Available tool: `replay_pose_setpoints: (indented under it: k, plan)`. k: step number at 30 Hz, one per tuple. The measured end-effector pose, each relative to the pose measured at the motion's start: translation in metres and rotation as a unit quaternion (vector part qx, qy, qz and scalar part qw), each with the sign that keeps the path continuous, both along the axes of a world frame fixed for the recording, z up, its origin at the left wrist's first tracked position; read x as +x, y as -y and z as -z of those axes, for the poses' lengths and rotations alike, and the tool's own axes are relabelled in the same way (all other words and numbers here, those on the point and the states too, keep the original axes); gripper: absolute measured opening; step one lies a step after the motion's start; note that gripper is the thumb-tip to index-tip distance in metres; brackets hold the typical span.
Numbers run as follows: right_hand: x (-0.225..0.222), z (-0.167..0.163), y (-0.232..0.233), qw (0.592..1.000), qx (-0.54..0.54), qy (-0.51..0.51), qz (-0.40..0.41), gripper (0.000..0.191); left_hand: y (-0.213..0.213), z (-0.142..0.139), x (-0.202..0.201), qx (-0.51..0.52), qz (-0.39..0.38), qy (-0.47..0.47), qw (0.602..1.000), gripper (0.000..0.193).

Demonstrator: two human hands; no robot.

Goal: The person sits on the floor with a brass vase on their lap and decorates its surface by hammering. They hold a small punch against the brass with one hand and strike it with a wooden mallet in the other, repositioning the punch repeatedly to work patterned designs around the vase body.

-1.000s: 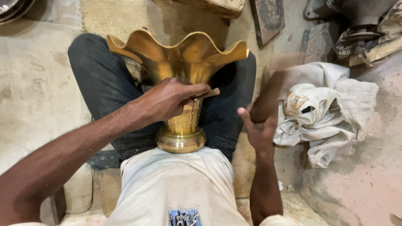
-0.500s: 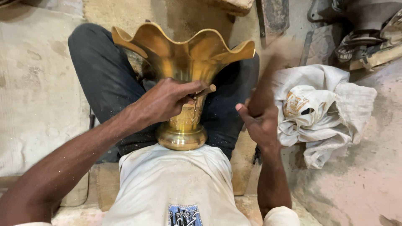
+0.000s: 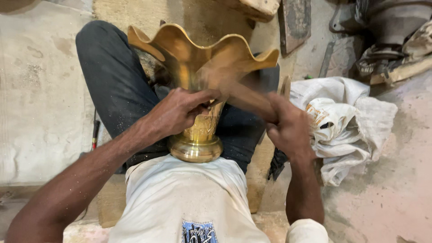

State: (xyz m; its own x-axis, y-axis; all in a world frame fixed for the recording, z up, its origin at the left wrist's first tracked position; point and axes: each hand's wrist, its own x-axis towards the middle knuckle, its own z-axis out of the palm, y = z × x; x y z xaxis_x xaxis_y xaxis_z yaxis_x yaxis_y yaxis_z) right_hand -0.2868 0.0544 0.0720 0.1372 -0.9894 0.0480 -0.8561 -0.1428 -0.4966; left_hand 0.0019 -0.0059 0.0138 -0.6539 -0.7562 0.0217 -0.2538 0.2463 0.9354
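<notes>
We see a brass vase [image 3: 198, 67] lying between the person's legs, its round foot against the white shirt [image 3: 180, 198] and its wavy mouth pointing away from the body, so the long axis runs from the belly outward. The left hand [image 3: 180, 110] is closed around the narrow neck and hides it. The right hand [image 3: 288, 128] is closed on a blurred tool [image 3: 245, 96] touching the vase; we cannot make out what tool it is. A crumpled white cloth [image 3: 346, 126] lies just beside the right hand.
</notes>
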Motion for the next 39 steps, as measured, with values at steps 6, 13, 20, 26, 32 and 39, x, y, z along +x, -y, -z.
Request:
replay_pose_setpoints:
  k: [6, 13, 20, 26, 32, 39]
  plan:
    - [0.004, -0.006, 0.008, 0.999, 0.030, 0.015, -0.002, 0.060, -0.008, 0.009, 0.009, -0.002, -0.017, -0.028, 0.999, 0.049]
    - [0.012, -0.013, 0.014, 0.973, 0.180, 0.118, 0.079, 0.051, -0.019, 0.027, 0.015, -0.005, -0.039, -0.048, 0.998, 0.048]
    - [0.019, -0.012, 0.016, 0.996, 0.057, 0.062, -0.015, 0.033, -0.027, 0.032, 0.020, 0.023, -0.040, -0.051, 0.998, 0.049]
    - [0.023, -0.018, 0.019, 0.993, 0.110, 0.049, -0.011, 0.038, -0.031, 0.040, 0.023, 0.029, -0.054, -0.063, 0.996, 0.045]
    - [0.033, -0.024, 0.024, 0.996, 0.085, -0.026, -0.029, 0.039, -0.038, 0.048, 0.026, 0.039, -0.083, -0.077, 0.993, 0.042]
    - [0.042, -0.027, 0.017, 0.994, 0.100, 0.033, 0.006, 0.034, -0.041, 0.040, 0.033, 0.010, -0.088, -0.093, 0.992, 0.052]
